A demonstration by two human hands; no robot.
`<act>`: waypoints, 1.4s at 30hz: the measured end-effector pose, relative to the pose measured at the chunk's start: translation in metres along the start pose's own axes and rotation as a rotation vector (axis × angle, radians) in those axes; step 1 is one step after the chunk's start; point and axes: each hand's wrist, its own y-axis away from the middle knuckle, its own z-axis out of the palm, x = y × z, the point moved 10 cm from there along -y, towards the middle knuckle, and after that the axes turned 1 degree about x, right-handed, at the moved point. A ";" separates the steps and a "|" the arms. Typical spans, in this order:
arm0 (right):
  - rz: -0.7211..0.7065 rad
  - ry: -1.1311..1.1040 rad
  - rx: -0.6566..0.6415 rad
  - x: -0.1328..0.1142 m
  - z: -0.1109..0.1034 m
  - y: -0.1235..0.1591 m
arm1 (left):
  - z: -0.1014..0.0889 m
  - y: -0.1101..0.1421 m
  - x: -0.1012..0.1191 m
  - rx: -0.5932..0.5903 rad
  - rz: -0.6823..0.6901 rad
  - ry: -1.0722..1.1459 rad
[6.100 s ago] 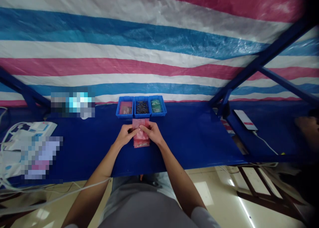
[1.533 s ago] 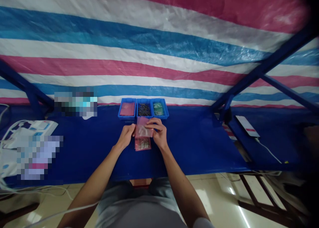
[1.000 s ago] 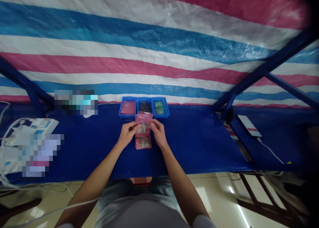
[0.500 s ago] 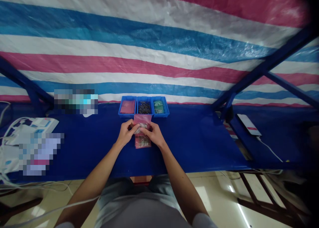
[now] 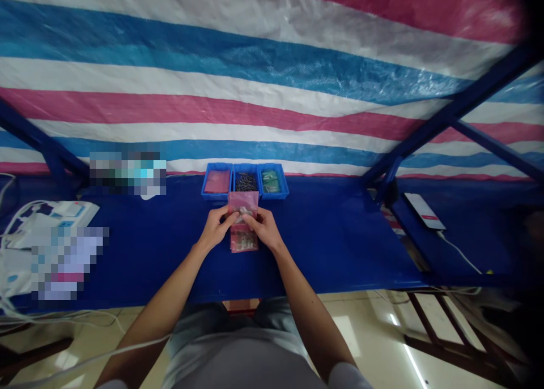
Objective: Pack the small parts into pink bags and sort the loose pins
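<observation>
Nearest the camera is the person's grey shirt (image 5: 232, 358), with 2 bare forearms extending forward over the front edge of the blue bench (image 5: 340, 253). The left hand (image 5: 215, 229) and right hand (image 5: 264, 230) meet at the bench centre, each grip clenched in a pinch on the upper edges of a translucent pink zip bag (image 5: 243, 203). The bag is raised at a slight tilt, with small pale parts visible inside. Directly beneath the hands, a 2nd pink bag (image 5: 243, 242) lies flat on the bench, holding small pale parts and partly overlapped by the held bag. Just beyond the held bag stand 3 blue trays side by side, touching one another. The left tray (image 5: 204, 181) holds pink bags, the centre tray (image 5: 245, 182) holds dark screws, and the right tray (image 5: 270, 181) holds green packets. To the left, white sheets (image 5: 51, 219) and white cables lie on the bench, partly obscured by pixelated patches. To the right, a smartphone (image 5: 424, 211) rests with a white charging cable (image 5: 459, 259) attached. Farthest away, a striped pink, white and blue tarpaulin (image 5: 255, 77) hangs behind a blue steel frame (image 5: 450, 117).
</observation>
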 end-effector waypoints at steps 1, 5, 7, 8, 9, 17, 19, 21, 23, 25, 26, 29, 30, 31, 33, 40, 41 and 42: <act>0.003 0.007 0.001 0.000 0.000 0.000 | -0.001 0.000 0.000 0.006 0.005 -0.006; -0.032 -0.006 0.042 -0.003 -0.004 0.000 | 0.003 0.001 0.001 -0.029 0.006 -0.029; -0.058 -0.019 0.065 -0.005 -0.007 0.001 | 0.006 0.002 0.001 -0.061 0.004 -0.036; -0.061 -0.018 0.071 -0.006 -0.007 0.001 | 0.007 0.002 0.001 -0.070 0.004 -0.040; -0.058 -0.014 0.071 -0.005 -0.007 0.001 | 0.007 0.001 0.001 -0.072 0.007 -0.043; -0.043 0.025 0.027 -0.003 -0.002 0.001 | 0.004 0.001 0.001 -0.059 0.020 -0.051; -0.063 0.014 0.037 -0.004 -0.004 0.001 | 0.006 0.001 0.000 -0.073 0.005 -0.041; -0.075 0.016 0.037 -0.005 -0.004 0.001 | 0.006 0.001 -0.001 -0.068 -0.005 -0.027; -0.075 0.016 0.032 -0.005 -0.003 0.002 | 0.006 0.001 0.000 -0.059 -0.003 -0.028; -0.058 -0.004 0.021 -0.004 -0.001 0.001 | 0.005 0.000 0.000 -0.050 0.005 -0.043; -0.045 -0.018 0.012 -0.003 -0.001 0.001 | 0.004 0.000 0.000 -0.046 0.007 -0.049; -0.030 -0.047 0.010 -0.002 0.000 0.001 | 0.002 0.000 -0.002 -0.024 -0.004 -0.033; -0.037 -0.052 0.027 -0.002 -0.002 0.001 | 0.001 0.000 -0.003 -0.020 -0.010 -0.022; -0.050 -0.057 0.054 -0.004 -0.004 0.001 | 0.001 0.000 -0.004 -0.015 -0.016 -0.013; -0.080 -0.070 0.118 -0.007 -0.011 0.001 | 0.001 0.000 -0.005 -0.004 -0.019 -0.006; -0.183 0.095 0.285 -0.024 -0.028 0.005 | -0.027 -0.005 0.008 0.227 0.086 -0.149; -0.185 0.139 0.324 -0.026 -0.032 0.006 | -0.041 -0.008 0.009 0.313 0.093 -0.171; -0.184 0.175 0.359 -0.027 -0.037 0.007 | -0.056 -0.012 0.009 0.400 0.093 -0.198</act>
